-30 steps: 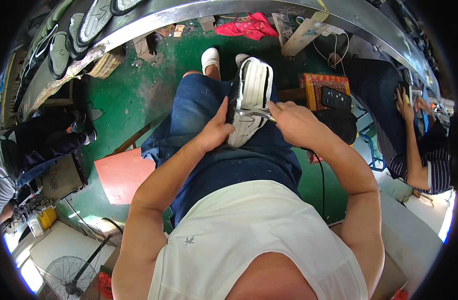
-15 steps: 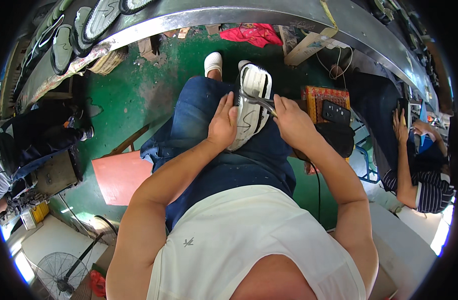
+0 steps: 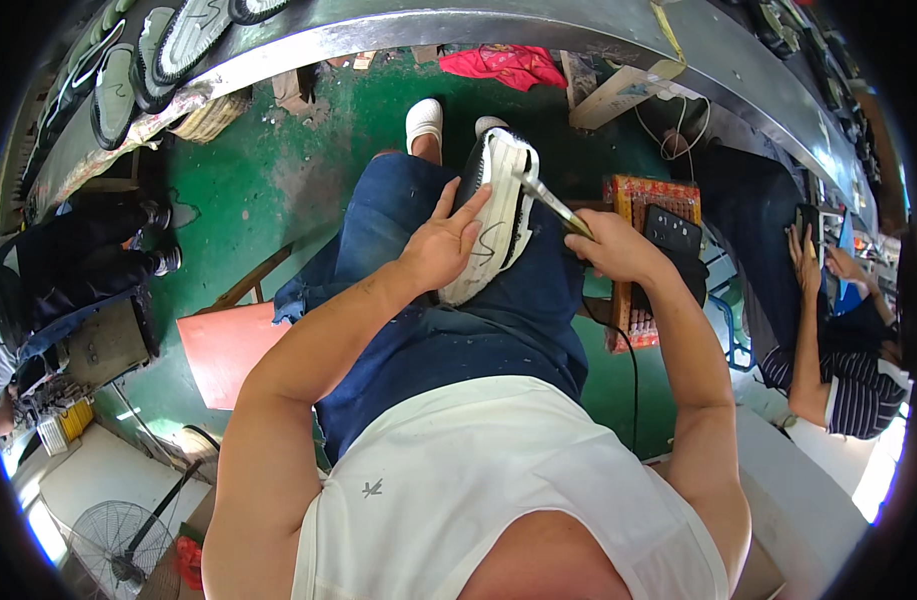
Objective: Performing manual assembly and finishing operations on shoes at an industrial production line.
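Note:
A shoe rests sole side up across my thighs. Its pale underside carries a dark drawn line, and dark upper material shows along its edges. My left hand lies at the shoe's left side, open, with two fingers spread and their tips at its edge. My right hand is closed round the handle of a long metal hand tool. The tool's narrow head is by the shoe's right edge; whether it touches cannot be seen. It is too blurred to tell pincers from a hammer.
A dark phone lies on an orange-and-red crate to my right. Ahead curves a metal bench with several shoes at its left. One co-worker's striped sleeve is at right; another sits far left. A pink board stands left.
My right hand has drawn the tool off the shoe's middle, toward the right. My left hand's fingers have spread and slid further over the shoe's edge.

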Demonstrator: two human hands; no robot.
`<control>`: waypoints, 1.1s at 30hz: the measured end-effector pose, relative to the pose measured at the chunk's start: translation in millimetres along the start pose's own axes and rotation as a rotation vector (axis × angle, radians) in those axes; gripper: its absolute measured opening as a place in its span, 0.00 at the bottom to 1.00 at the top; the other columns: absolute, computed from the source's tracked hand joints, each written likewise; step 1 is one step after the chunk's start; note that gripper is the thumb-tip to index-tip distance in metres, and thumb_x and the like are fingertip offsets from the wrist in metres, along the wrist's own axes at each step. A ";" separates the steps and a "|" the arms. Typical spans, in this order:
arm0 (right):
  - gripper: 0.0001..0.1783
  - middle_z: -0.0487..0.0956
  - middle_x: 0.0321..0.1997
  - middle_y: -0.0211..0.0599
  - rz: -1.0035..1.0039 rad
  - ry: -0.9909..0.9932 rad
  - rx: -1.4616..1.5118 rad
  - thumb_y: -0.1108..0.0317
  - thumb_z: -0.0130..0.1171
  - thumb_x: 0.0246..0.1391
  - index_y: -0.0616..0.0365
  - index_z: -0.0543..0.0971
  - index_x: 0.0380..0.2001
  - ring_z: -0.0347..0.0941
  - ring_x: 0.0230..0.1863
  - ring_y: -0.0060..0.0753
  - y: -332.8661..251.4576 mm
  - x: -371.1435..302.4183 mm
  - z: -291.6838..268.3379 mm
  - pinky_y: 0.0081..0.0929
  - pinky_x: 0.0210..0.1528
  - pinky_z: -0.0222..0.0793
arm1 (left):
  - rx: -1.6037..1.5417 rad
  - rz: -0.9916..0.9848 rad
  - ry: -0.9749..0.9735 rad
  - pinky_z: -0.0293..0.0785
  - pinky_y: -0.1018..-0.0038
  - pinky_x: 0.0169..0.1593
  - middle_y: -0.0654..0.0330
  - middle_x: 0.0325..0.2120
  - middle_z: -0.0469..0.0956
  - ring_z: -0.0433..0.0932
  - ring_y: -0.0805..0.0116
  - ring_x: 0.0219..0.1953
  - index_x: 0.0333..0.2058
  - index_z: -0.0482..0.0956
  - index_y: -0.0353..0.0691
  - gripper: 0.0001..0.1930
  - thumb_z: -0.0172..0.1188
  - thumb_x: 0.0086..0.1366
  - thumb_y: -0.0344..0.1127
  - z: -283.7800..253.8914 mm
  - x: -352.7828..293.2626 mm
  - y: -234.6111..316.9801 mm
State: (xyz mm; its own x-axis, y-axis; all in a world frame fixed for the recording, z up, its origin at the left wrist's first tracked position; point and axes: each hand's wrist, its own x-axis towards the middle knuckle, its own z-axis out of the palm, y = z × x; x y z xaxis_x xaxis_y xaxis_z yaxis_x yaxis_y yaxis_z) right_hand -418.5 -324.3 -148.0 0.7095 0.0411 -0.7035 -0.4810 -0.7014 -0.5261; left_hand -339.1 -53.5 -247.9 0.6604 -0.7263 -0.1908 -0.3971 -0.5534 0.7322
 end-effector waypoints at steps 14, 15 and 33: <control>0.25 0.80 0.34 0.60 -0.315 0.306 -0.247 0.50 0.45 0.70 0.63 0.76 0.35 0.76 0.40 0.66 12.8 30.3 56.2 0.55 0.43 0.70 | -0.352 -0.019 0.077 0.51 0.66 0.73 0.35 0.73 0.42 0.48 0.45 0.75 0.72 0.49 0.36 0.39 0.59 0.69 0.37 3.1 -27.8 -1.8; 0.24 0.80 0.35 0.60 -0.271 0.250 -0.211 0.50 0.45 0.70 0.63 0.76 0.36 0.76 0.40 0.66 1.1 25.0 49.1 0.56 0.43 0.70 | -0.294 -0.005 0.061 0.51 0.66 0.74 0.35 0.73 0.42 0.49 0.45 0.75 0.72 0.47 0.35 0.41 0.60 0.68 0.37 2.6 -26.4 -8.7; 0.25 0.78 0.39 0.34 -0.161 0.371 0.999 0.49 0.43 0.73 0.62 0.73 0.51 0.76 0.35 0.22 70.7 -14.5 89.5 0.21 0.37 0.71 | -0.269 0.282 0.077 0.78 0.65 0.53 0.46 0.47 0.81 0.82 0.56 0.50 0.63 0.62 0.39 0.42 0.71 0.49 0.21 -147.7 -8.6 110.9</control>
State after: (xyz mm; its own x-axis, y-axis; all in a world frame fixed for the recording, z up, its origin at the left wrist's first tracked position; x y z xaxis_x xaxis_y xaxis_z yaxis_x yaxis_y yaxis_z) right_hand -508.9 -310.8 -217.8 0.8333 -0.2548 -0.4907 -0.4514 0.1988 -0.8699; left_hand -294.7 -48.4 -68.5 0.5991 -0.7962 0.0845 -0.3954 -0.2024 0.8959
